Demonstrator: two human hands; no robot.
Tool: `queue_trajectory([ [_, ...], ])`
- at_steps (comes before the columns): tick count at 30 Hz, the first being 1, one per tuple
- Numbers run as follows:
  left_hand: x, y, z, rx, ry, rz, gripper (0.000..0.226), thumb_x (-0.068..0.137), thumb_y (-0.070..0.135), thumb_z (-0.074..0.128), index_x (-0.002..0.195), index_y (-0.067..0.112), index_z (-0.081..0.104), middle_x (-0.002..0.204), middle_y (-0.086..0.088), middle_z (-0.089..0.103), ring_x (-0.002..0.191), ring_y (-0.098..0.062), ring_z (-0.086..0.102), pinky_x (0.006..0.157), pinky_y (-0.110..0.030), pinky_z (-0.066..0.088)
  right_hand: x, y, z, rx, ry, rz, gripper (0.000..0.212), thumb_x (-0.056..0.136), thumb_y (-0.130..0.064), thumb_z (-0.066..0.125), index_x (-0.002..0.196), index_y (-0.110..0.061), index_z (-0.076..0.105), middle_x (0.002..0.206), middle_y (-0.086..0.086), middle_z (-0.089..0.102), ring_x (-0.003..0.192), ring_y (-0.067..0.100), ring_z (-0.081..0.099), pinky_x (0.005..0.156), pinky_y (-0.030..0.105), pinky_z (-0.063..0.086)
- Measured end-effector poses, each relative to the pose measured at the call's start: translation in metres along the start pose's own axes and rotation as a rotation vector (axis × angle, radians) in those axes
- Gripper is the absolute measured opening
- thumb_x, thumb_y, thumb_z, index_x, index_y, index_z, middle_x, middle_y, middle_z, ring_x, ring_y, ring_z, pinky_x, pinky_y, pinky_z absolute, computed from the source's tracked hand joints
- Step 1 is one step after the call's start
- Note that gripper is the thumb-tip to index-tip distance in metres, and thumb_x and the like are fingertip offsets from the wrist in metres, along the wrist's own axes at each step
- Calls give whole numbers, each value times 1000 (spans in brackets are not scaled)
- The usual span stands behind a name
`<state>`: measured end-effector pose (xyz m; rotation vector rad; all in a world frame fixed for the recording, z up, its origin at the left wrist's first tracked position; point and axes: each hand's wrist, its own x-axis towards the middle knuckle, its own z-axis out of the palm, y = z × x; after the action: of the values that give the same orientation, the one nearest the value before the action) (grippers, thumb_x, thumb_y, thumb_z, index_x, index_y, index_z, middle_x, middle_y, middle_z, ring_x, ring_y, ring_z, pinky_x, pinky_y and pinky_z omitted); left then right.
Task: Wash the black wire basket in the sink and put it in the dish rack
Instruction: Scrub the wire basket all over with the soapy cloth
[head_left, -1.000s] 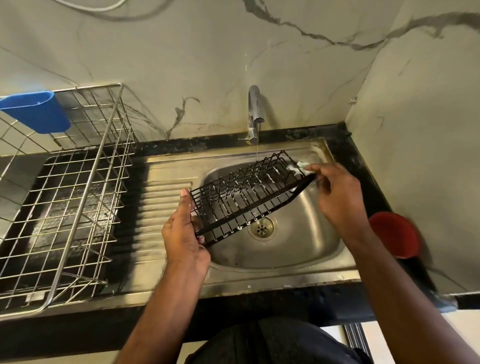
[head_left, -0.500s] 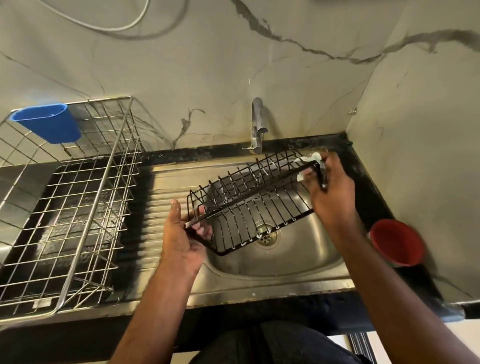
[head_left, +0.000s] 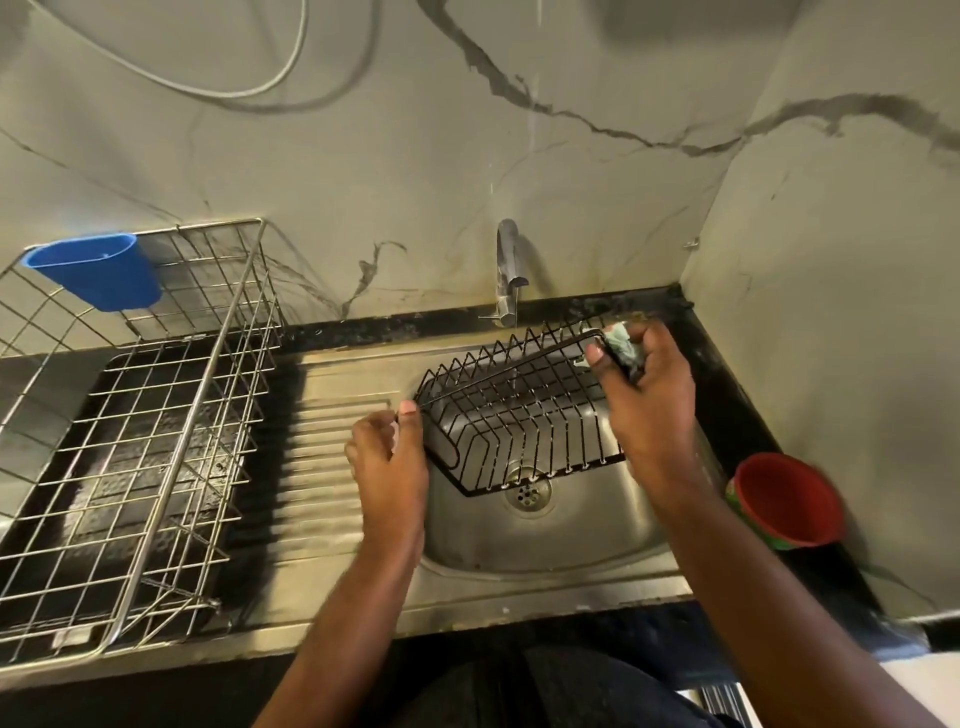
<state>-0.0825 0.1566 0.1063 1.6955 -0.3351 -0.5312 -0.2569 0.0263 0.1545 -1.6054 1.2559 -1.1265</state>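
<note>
Tilted flatter than before, the black wire basket (head_left: 519, 415) is gripped over the sink (head_left: 545, 540) by the left hand (head_left: 387, 457) at 9 o'clock; the right hand (head_left: 644, 395) pinches it with a sponge (head_left: 621, 340).

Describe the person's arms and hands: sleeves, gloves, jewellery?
Both forearms are bare as far as the frame shows: no sleeves in view. The left hand and right hand wear no gloves, and no rings, watch or wristband show. Nails look short and unpainted.

Two bare forearms, no sleeves visible. Left hand (head_left: 389, 467) and right hand (head_left: 647, 400) without rings, watch or gloves. Short, pale fingernails. Dark garment on torso at lower frame edge.
</note>
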Motion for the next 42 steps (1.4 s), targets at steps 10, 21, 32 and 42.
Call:
queue_trajectory([
  [10,-40,46,53,-502,-504,-249,45,95,47,52,112,8,67,81,-4,68,79,-19,64,86,-38,51,-51,-6,26,-28,-214,-138,23,95,-16,67,112,-29,61,102,-22,67,98,-12,62,74,5,49],
  [21,-17,45,44,-775,-411,-480,34,104,32,44,93,12,69,107,-14,73,105,-27,69,98,-46,51,-39,22,-18,-337,-161,-387,27,97,-18,63,123,-15,66,119,-2,66,100,2,59,78,3,43],
  [32,-31,51,51,-757,-376,-426,58,106,49,35,114,3,68,97,-14,77,85,-21,75,86,-39,58,-49,11,-1,-348,-247,-553,51,95,4,57,144,-10,52,147,3,51,132,2,45,105,3,33],
  [42,-23,60,46,-643,-277,-389,27,108,21,38,101,5,59,83,-18,75,67,-26,74,61,-38,62,-9,5,15,-454,-512,-753,64,85,16,60,141,-13,52,151,3,49,142,21,44,120,48,32],
])
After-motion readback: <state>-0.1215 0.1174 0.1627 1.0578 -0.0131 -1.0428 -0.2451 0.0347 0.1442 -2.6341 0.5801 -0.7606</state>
